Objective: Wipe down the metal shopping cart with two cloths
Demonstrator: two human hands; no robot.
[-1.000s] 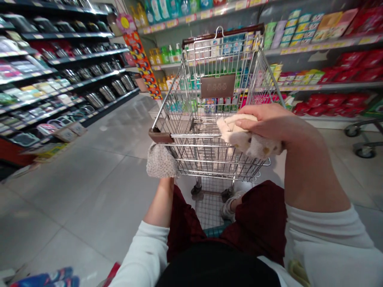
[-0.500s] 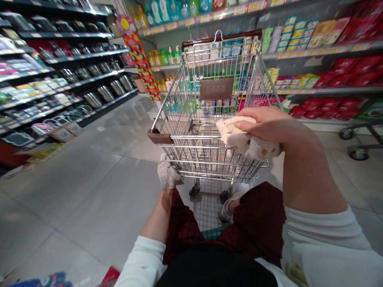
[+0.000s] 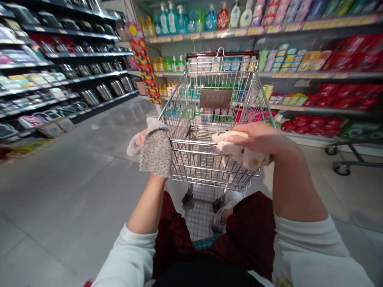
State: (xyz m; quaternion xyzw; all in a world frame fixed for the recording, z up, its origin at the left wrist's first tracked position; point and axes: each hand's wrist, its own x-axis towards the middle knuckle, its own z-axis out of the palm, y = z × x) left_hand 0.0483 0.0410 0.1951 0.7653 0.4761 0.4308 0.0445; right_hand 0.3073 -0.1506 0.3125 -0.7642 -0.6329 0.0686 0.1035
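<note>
A wire shopping cart [image 3: 209,159] stands in front of me in a shop aisle, with nothing in its basket. My left hand [image 3: 143,137] is raised at the cart's near left corner, wrapped in a grey speckled cloth [image 3: 155,153] that hangs over it. My right hand [image 3: 260,139] lies on the cart's near right rim, fingers closed on a cream cloth with small yellow prints [image 3: 239,153] pressed against the wire. A brown plate [image 3: 216,98] hangs on the cart's far wall.
Shelves of cookware [image 3: 60,79] run along the left. Shelves of detergent bottles [image 3: 191,18] and red packs [image 3: 329,99] stand behind the cart. Part of another cart [image 3: 347,157] shows at the right. Grey tiled floor [image 3: 74,179] stretches to the left.
My left hand with the grey cloth rose from below the cart's left corner to the top of that corner. My view tilted up slightly. The right hand stayed on the rim.
</note>
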